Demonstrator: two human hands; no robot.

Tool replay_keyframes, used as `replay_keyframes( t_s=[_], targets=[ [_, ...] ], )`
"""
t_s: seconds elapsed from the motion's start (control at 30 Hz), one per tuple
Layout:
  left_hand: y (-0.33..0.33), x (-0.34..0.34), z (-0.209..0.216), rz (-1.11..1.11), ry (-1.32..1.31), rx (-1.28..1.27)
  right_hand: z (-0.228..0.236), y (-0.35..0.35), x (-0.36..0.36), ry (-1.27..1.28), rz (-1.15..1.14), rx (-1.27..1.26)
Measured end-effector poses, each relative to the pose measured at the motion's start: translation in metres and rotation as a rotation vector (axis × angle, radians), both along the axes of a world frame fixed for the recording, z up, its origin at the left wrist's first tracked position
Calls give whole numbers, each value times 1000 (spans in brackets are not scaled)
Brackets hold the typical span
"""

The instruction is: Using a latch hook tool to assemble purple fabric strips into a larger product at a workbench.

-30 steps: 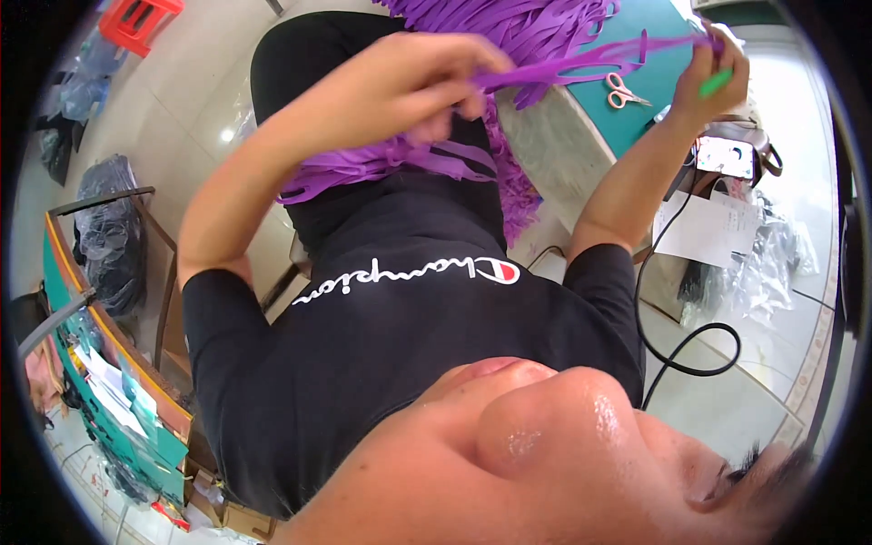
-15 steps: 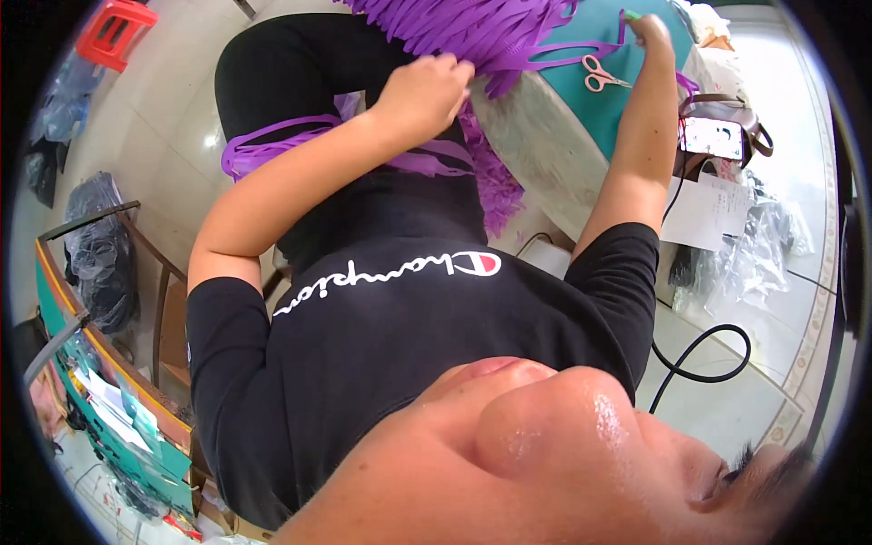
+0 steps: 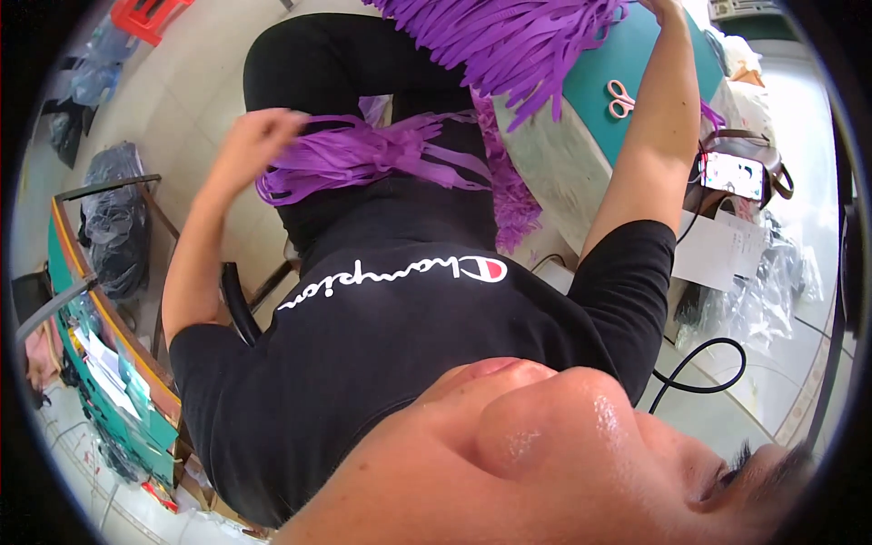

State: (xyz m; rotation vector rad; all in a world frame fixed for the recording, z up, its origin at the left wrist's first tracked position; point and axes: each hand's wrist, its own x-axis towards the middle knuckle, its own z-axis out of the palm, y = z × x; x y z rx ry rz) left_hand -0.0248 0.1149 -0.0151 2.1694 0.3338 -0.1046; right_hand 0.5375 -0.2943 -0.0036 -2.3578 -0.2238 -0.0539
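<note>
A bundle of purple strips point(image 3: 350, 159) lies across my lap, with long loops at its left end. My left hand point(image 3: 261, 145) is at that left end, its fingers curled and smeared by motion; whether they grip a strip I cannot make out. More purple strips point(image 3: 509, 45) hang in a thick, overlapping mass over the near-left edge of the teal work surface point(image 3: 590, 91). My right hand point(image 3: 665, 7) is at the top edge of the view beside that mass, its fingers mostly cut off. Pink-handled scissors point(image 3: 620, 100) lie by my right forearm, which covers their blades.
A lit phone point(image 3: 732, 175) leans by a brown bag point(image 3: 775, 177) to the right, above white papers point(image 3: 722, 250) and clear plastic wrapping point(image 3: 758, 300). Purple scraps point(image 3: 515, 204) hang below the work surface. A red stool point(image 3: 150, 16) stands at far left, a green-sided table point(image 3: 109, 363) at lower left.
My left hand has moved left from the hanging strips to the lap bundle, which now shows more fully. My right hand has shifted up toward the view's edge, and its forearm now hides the scissor blades.
</note>
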Motion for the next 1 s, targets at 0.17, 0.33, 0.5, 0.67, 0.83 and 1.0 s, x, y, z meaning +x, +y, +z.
replay_keyframes(
  t_s=[0.17, 0.33, 0.5, 0.67, 0.83, 1.0],
  targets=[
    [135, -99, -103, 377, 580, -70, -21, 44, -15, -348, -238, -382],
    [72, -117, -148, 542, 577, -1182, 24, 75, -128, 87, 158, -277],
    [104, -84, -145, 555, -65, -1465, 53, 116, -320, -218, 664, 246],
    [108, -81, -59, 441, -289, -1517, 14, 206, -425, -4, 921, 235],
    [40, -44, 23, 358, -378, -1159, -19, 273, -459, 61, 1057, 810],
    [-6, -26, 41, 388, -474, -962, -6, 275, -468, -266, 840, 764]
  ],
)
